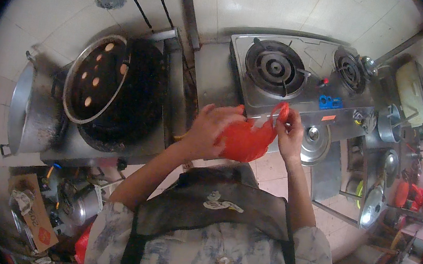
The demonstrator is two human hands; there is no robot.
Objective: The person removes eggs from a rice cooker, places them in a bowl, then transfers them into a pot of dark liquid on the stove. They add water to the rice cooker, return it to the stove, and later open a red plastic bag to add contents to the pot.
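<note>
A red plastic bag (248, 140) hangs in front of my apron, between my two hands. My right hand (290, 135) pinches its twisted top, or handle, between thumb and fingers. Blurred by motion, my left hand (211, 130) holds the bag's left side, palm against it. What the bag contains is hidden. Just beyond it is the front edge of a steel gas stove (237, 83) with a large burner (276, 68) and a second burner (350, 70).
To the left, a round-rimmed pot (68, 108) with a dark inside and pale spots sits over a blackened hob (139, 119). Beside it stands a tall aluminium pot (41, 111). A pot lid (319, 155) lies below the stove; a cardboard box (33, 209) is lower left.
</note>
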